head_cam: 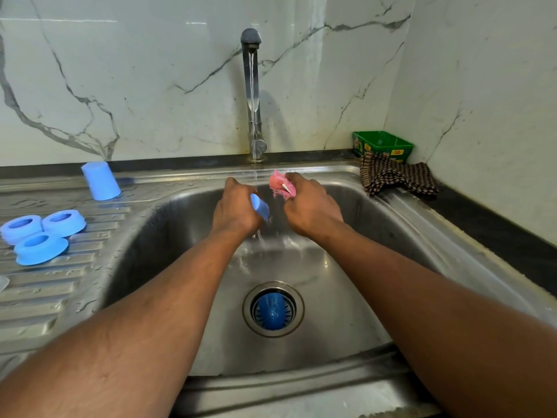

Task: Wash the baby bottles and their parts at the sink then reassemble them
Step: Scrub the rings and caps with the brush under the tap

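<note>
Left hand: the left hand (233, 211) is up over the stainless steel sink basin (346, 297), fingers wrapped round a light blue plastic bottle cap (259, 206), which pokes out on the thumb side, tilted.
Right hand: the right hand (312, 206) sits just beside it, fist tight round a pink scrubbing sponge (279, 183); the frayed pink end sticks out towards the tap, with a thin white piece showing against it.
Water: and it's running! A thin stream (254, 158) drops from the tall chrome tap (251, 86), passes between the two hands, and splashes on the basin floor below the left wrist.
Drain: down at the round metal strainer (273, 309), a darker blue plastic bottle part (272, 310) lies right over the opening, wet.
Draining board, far end: a second light blue plastic cap (101, 181) stands mouth down on the ribbed steel draining board (45, 291), near the back wall.
Draining board, near end: three light blue plastic screw rings (42, 235) sit clustered together, touching or nearly so, well apart from the basin.
Left edge: a clear rounded item (3, 282) just peeks in; too little shows to tell what it is.
Right corner: a brown checked cloth (398, 179) lies crumpled on the sink's rim, and behind it a green open-topped box (382, 144) is tucked into the marbled wall corner.
</note>
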